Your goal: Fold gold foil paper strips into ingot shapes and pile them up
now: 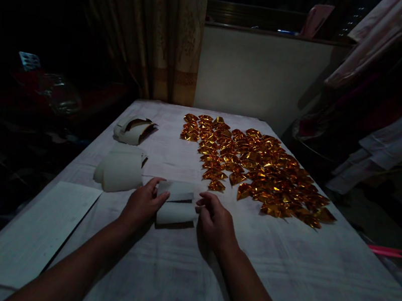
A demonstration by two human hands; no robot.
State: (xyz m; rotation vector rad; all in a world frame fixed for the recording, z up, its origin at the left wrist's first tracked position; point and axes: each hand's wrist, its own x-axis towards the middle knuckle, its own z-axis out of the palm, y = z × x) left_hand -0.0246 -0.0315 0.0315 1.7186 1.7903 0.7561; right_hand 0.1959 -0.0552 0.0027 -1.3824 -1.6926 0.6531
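A pale sheet of paper (176,212) lies in front of me, its near and far edges curling inward toward each other. My left hand (145,200) holds it by the left edge, thumb on top and fingers behind. Just off the right edge is my right hand (215,219), fingers bent and thumb apart, with nothing visible between them. Beyond it to the right spread many folded shiny gold foil pieces (248,163). On the left sit a stack of curled pale sheets (121,171) and, farther back, a smaller curled stack showing dark undersides (133,129).
A flat white board or sheet (35,231) rests along the left edge of the cloth-covered table (240,289). Behind stand a curtain (166,33) and a wall (259,73). Clothes (397,136) hang at the right, above a pink handle (389,251).
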